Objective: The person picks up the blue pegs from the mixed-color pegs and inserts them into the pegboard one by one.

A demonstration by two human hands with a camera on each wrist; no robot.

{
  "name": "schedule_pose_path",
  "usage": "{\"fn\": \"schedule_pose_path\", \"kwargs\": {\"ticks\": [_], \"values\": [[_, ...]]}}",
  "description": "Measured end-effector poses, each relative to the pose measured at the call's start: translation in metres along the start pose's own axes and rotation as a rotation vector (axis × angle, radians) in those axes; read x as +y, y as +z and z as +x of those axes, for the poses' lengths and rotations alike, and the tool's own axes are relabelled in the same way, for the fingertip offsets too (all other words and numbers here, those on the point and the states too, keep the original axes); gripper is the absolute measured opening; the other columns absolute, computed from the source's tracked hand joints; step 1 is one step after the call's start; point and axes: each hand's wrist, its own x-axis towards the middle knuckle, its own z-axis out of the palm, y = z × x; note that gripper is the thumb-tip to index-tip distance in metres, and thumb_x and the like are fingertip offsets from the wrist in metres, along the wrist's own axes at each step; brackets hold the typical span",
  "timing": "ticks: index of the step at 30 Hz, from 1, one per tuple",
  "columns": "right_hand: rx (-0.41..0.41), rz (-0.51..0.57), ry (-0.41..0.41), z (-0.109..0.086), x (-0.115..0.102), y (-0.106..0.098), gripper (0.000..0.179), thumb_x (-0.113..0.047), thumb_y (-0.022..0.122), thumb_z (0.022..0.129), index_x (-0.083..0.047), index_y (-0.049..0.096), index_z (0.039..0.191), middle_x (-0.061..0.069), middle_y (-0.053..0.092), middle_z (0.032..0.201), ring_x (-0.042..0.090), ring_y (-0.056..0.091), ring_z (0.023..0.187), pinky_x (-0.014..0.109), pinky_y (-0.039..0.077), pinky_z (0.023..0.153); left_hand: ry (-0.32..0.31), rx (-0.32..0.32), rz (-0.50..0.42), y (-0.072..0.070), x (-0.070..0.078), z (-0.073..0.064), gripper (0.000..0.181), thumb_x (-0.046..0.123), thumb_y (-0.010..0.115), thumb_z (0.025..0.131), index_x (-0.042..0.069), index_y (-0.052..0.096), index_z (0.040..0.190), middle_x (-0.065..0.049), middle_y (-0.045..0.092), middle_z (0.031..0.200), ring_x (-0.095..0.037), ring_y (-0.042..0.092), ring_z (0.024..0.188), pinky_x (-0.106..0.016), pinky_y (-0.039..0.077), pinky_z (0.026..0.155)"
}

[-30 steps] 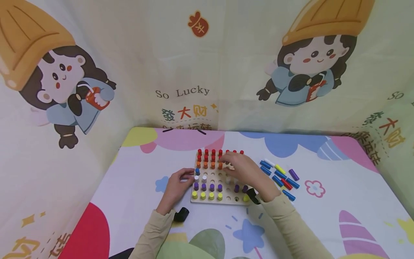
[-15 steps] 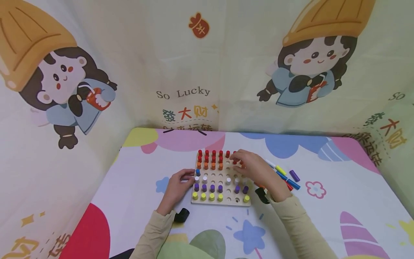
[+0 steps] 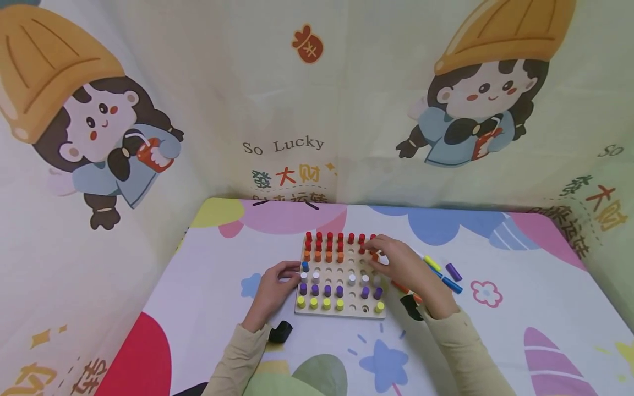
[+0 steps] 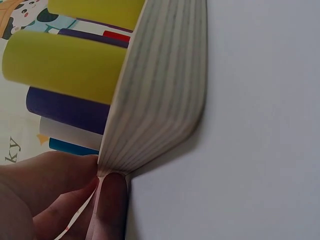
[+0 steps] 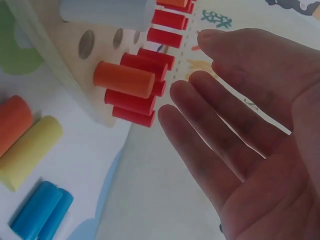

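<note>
At the pegboard [image 3: 342, 314], left hand [image 3: 272, 287] pinches its edge, right hand [image 3: 405, 269] has fingers apart.

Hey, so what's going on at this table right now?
A person works at a wooden pegboard. The left hand holds its left edge; the right hand is over the right side, with no peg seen in it. Coloured pegs stand in rows, red at the back, yellow in front, but the board is only partly filled. Loose pegs lie to the right.
</note>
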Motion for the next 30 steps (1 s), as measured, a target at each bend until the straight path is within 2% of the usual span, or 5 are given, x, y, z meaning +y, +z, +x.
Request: {"fn": "schedule_pose_path", "kwargs": {"ticks": [6, 12, 21, 30], "values": [[0.026, -0.002, -0.010, -0.007, 0.009, 0.000, 0.031, -0.011, 0.077, 0.086, -0.005, 0.068, 0.115, 0.008, 0.068, 0.107, 0.026, 0.065, 0.102, 0.045, 0.055, 0.091, 0.008, 0.001, 0.003, 0.001, -0.002, 0.002, 0.029, 0.014, 0.067, 0.092, 0.010, 0.068, 0.122, -0.006, 0.072, 0.114, -0.017, 0.069, 0.100, -0.031, 0.057, 0.082], [0.048, -0.037, -0.028, -0.012, 0.016, 0.000, 0.034, -0.009, 0.077, 0.085, -0.003, 0.067, 0.117, 0.009, 0.067, 0.109, 0.027, 0.065, 0.101, 0.046, 0.055, 0.089, 0.007, 0.001, 0.010, 0.000, -0.002, 0.001, 0.029, 0.015, 0.067, 0.093, 0.010, 0.068, 0.122, -0.006, 0.071, 0.116, -0.019, 0.068, 0.101, -0.034, 0.057, 0.084], [0.070, -0.061, 0.010, -0.020, 0.028, -0.002, 0.035, -0.005, 0.077, 0.084, -0.003, 0.067, 0.117, 0.010, 0.067, 0.113, 0.028, 0.065, 0.101, 0.048, 0.055, 0.089, 0.002, -0.009, 0.003, 0.001, -0.001, 0.002, 0.030, 0.015, 0.066, 0.094, 0.010, 0.067, 0.123, -0.007, 0.072, 0.114, -0.019, 0.069, 0.102, -0.035, 0.057, 0.085], [0.041, -0.098, 0.093, -0.022, 0.037, -0.002, 0.037, -0.008, 0.078, 0.084, -0.004, 0.067, 0.119, 0.013, 0.066, 0.117, 0.033, 0.064, 0.106, 0.052, 0.053, 0.092, 0.001, -0.010, 0.009, 0.000, -0.001, 0.002, 0.030, 0.015, 0.067, 0.093, 0.011, 0.067, 0.123, -0.006, 0.073, 0.111, -0.018, 0.069, 0.101, -0.035, 0.057, 0.085]]}}
